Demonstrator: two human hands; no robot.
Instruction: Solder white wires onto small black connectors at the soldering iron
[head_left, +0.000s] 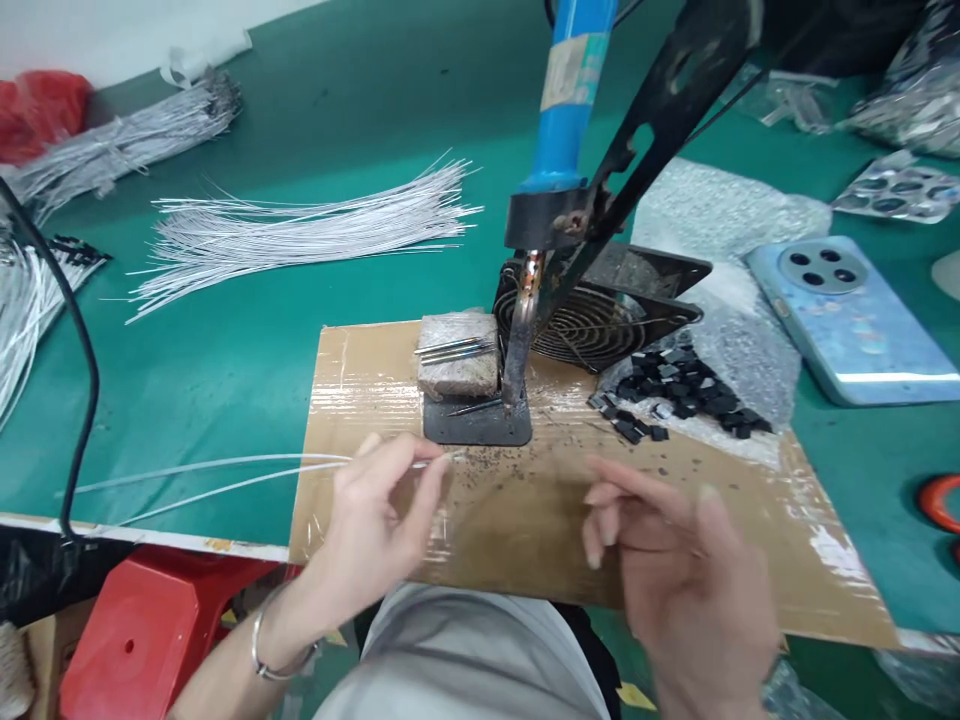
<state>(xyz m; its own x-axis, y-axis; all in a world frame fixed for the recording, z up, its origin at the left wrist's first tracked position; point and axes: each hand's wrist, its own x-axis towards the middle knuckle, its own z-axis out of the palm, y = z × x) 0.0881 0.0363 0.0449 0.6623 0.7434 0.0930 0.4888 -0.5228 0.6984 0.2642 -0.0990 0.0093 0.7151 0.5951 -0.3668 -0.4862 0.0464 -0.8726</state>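
My left hand (390,500) pinches the ends of two thin white wires (247,478) between thumb and fingertips. The wires trail off to the left across the green table. My right hand (675,560) hovers over the cardboard, fingers apart and holding nothing, slightly blurred. Just beyond the left fingertips is a small dark plate (480,428) under the tip of a blue-handled soldering iron (566,110) fixed pointing down. Thin metal rods lie on a pale block (457,355) beside that tip. Small black pieces (682,390) lie in a heap beyond my right hand.
The cardboard sheet (540,560) has dark crumbs scattered on it. A black fan (592,320) stands behind the iron. A bundle of white wires (315,235) lies at the back left. A blue phone (855,320) sits at right, and a red stool (142,630) is below left.
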